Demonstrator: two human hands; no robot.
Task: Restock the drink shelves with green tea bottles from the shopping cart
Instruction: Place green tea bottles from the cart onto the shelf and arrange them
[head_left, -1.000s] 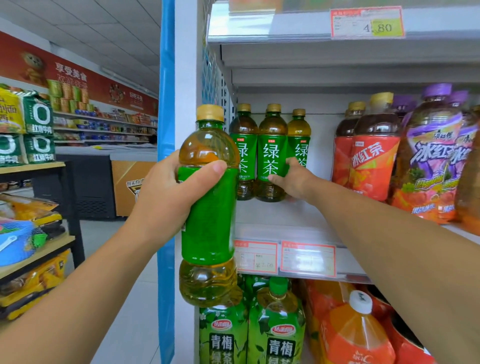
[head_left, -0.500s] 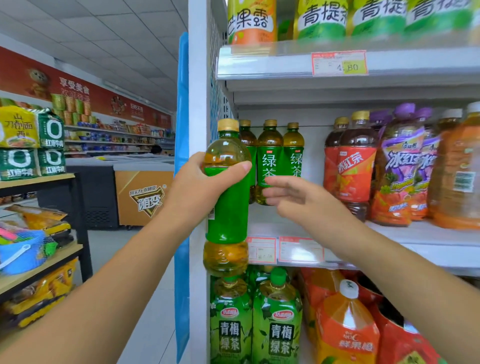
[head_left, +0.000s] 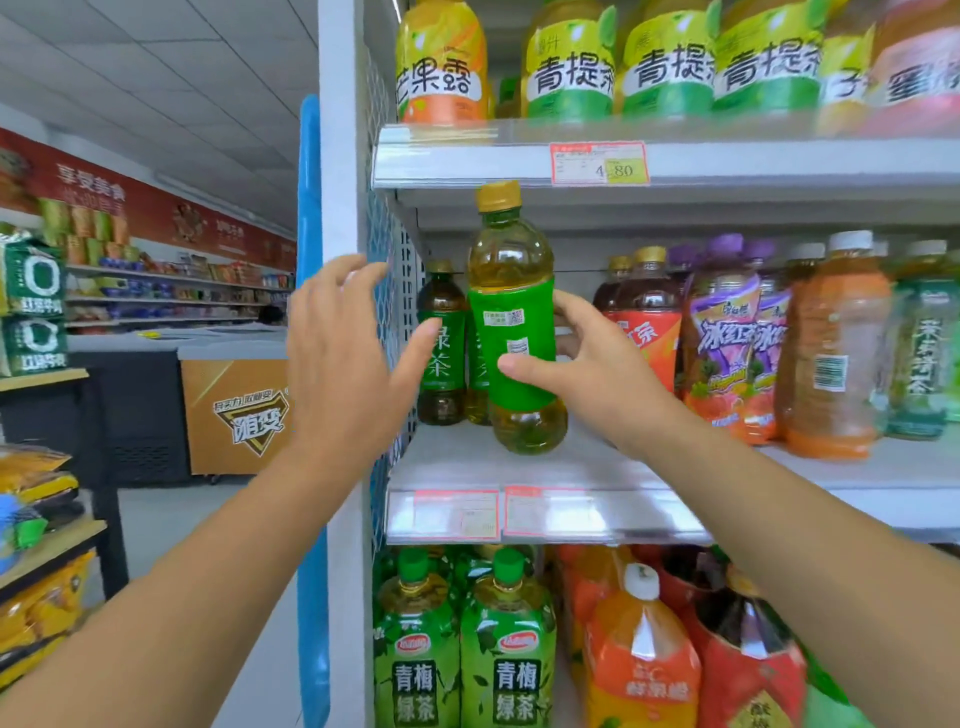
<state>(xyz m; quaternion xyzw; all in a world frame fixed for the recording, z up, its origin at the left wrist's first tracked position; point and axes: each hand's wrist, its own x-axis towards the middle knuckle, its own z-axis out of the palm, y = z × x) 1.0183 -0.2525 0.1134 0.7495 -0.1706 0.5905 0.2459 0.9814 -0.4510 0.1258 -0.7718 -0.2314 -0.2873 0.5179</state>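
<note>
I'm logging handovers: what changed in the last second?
The green tea bottle passed from the left hand, now open, to the right hand, which grips its label, and moved right into the middle shelf. The shelved green tea bottles behind it stayed put.

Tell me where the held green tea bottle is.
Head view: the green tea bottle is gripped by the right hand at the left end of the middle shelf, in front of the shelved green teas and left of the red iced teas.

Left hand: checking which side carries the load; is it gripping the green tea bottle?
No, the left hand is open, fingers spread, clear of the green tea bottle, which the right hand grips.
</note>
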